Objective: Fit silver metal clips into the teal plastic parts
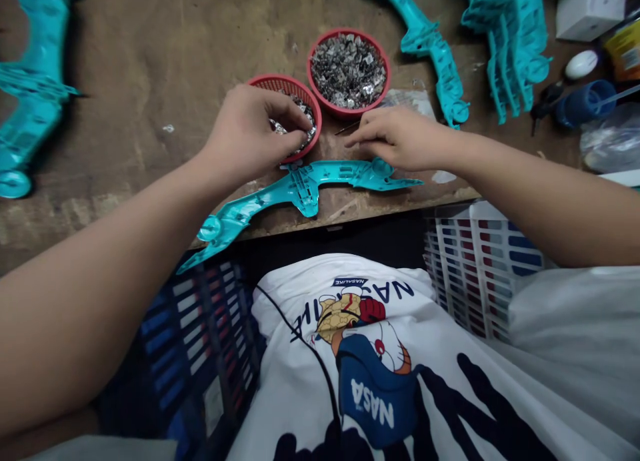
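Note:
My left hand (263,127) reaches over the nearer red plastic basket (316,101), thumb and fingertips close together in a pinch above the small shiny metal pieces (305,107) inside. Whatever lies between those fingertips is hidden. A thin dark pointed tool (347,129) sticks out from the closed fingers of my right hand (393,135), its tip toward the basket. Below both hands, a turquoise bow-shaped plastic part (304,191) lies along the table's front edge, ribbed side up. The right hand is just above its right end.
A second red basket (386,81) full of metal pieces stands behind. More turquoise parts lie at left (37,107) and back right (520,41). A white box (590,9), a blue cup (583,104) and a plastic bag (607,141) crowd the right. Crates (475,267) stand below the edge.

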Motion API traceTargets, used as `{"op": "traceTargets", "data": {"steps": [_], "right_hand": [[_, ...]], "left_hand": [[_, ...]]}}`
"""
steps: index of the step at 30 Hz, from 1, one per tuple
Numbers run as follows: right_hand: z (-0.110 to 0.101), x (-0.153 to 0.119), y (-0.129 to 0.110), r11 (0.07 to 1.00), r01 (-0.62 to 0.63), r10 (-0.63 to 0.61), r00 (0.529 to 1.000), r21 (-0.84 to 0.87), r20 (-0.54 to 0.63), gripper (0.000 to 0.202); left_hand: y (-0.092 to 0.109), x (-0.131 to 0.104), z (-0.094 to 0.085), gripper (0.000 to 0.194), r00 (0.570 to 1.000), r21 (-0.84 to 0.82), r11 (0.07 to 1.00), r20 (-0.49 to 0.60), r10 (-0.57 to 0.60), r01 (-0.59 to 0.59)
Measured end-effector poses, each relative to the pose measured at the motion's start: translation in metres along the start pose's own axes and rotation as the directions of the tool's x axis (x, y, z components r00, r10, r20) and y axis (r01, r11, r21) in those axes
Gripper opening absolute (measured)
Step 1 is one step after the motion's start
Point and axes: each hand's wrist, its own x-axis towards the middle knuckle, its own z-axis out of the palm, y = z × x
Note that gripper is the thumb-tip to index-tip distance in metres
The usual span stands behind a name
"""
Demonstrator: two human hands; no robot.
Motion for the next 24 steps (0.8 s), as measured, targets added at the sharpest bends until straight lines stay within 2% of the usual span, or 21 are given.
{"op": "traceTargets", "data": {"steps": [2, 4, 6, 9, 11, 14, 17, 21, 24], "right_hand": [[0.005, -0.001, -0.003, 1.0, -0.023, 0.023, 1.0, 0.005, -0.006, 0.046], [0.01, -0.001, -0.006, 0.995, -0.097, 0.098, 0.995, 0.029, -0.031, 0.044], [0.014, -0.002, -0.008, 0.979, -0.187, 0.191, 0.98, 0.076, -0.049, 0.033], [0.019, -0.001, -0.008, 0.944, -0.28, 0.284, 0.959, 0.173, 0.005, 0.018], [0.022, 0.0, -0.007, 0.926, -0.304, 0.301, 0.952, 0.225, 0.048, 0.016], [0.026, 0.0, -0.005, 0.922, -0.27, 0.266, 0.962, 0.276, 0.053, 0.019], [0.029, -0.001, -0.003, 0.929, -0.222, 0.222, 0.975, 0.295, 0.034, 0.021], [0.029, -0.001, -0.004, 0.95, -0.208, 0.21, 0.977, 0.234, 0.018, 0.024], [0.03, -0.004, -0.006, 0.974, -0.17, 0.178, 0.983, 0.152, -0.037, 0.025]], "left_hand": [[0.001, -0.001, 0.003, 0.035, 1.0, 0.004, 1.0, 0.027, 0.005, -0.005], [0.002, -0.004, 0.007, 0.032, 0.999, 0.025, 0.999, 0.03, 0.029, -0.03], [0.005, -0.008, 0.015, 0.029, 0.991, 0.071, 0.989, 0.05, 0.124, -0.127], [0.007, -0.018, 0.031, 0.033, 0.936, 0.159, 0.928, 0.162, 0.313, -0.338], [0.007, -0.026, 0.042, 0.035, 0.899, 0.195, 0.887, 0.229, 0.374, -0.418], [0.005, -0.032, 0.05, 0.035, 0.882, 0.247, 0.859, 0.282, 0.379, -0.448], [0.003, -0.033, 0.053, 0.037, 0.882, 0.28, 0.853, 0.308, 0.356, -0.442], [-0.001, -0.029, 0.055, 0.038, 0.882, 0.264, 0.857, 0.3, 0.363, -0.443], [-0.003, -0.029, 0.056, 0.035, 0.884, 0.257, 0.863, 0.301, 0.357, -0.436]]}}
